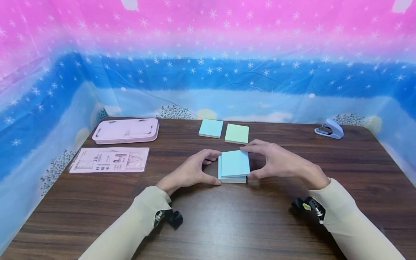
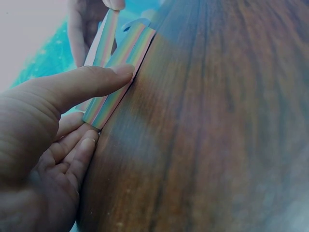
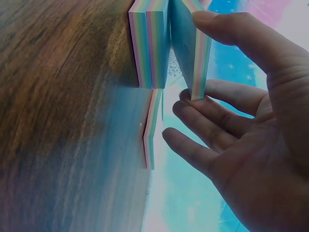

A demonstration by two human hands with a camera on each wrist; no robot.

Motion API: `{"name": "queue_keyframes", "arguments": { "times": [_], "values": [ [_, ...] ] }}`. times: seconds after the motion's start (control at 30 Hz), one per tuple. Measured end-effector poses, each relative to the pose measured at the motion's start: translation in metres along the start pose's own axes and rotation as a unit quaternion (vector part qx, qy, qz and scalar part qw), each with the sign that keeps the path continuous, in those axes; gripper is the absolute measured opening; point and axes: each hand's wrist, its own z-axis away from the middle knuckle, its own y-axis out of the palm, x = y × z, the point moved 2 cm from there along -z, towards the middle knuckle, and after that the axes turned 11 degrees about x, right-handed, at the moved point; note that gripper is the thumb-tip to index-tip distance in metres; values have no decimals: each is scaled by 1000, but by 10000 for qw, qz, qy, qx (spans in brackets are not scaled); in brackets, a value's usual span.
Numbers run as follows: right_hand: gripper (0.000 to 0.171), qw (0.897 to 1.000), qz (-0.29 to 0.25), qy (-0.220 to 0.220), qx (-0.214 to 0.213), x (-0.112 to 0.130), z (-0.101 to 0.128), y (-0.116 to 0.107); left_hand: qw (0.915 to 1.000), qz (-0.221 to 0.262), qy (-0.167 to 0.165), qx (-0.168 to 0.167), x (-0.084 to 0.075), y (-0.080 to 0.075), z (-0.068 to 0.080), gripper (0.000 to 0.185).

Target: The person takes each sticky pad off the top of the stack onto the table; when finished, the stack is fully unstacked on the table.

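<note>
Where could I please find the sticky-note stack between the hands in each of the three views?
Head: the stack lies at table centre, between both hands.
Left wrist: upper left, seen edge-on as striped pads, with the left thumb against it.
Right wrist: top centre, edge-on, right fingers beside it.
Shared landmark: the dark wooden table.

My dark wooden table [image 1: 227, 224] carries a pink case [image 1: 126, 130], a packaged sheet [image 1: 109, 159], two sticky-note pads [image 1: 223, 130], a note stack [image 1: 233, 167] at centre, and a stapler [image 1: 329, 129].
</note>
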Motion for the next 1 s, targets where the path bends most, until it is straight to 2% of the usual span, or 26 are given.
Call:
{"name": "queue_keyframes", "arguments": {
  "times": [0.47,0.73,1.0],
  "values": [
    [76,9993,94,265,-258,1,5,-9,9999,-117,119,6,2,-1,1,83],
    [79,9964,199,520,-643,-8,10,-18,9999,-110,97,-2,2,0,-1,84],
    [82,9911,-27,873,-1002,-21,16,-29,9999,-59,142,-22,1,-1,0,84]
  ]
}}
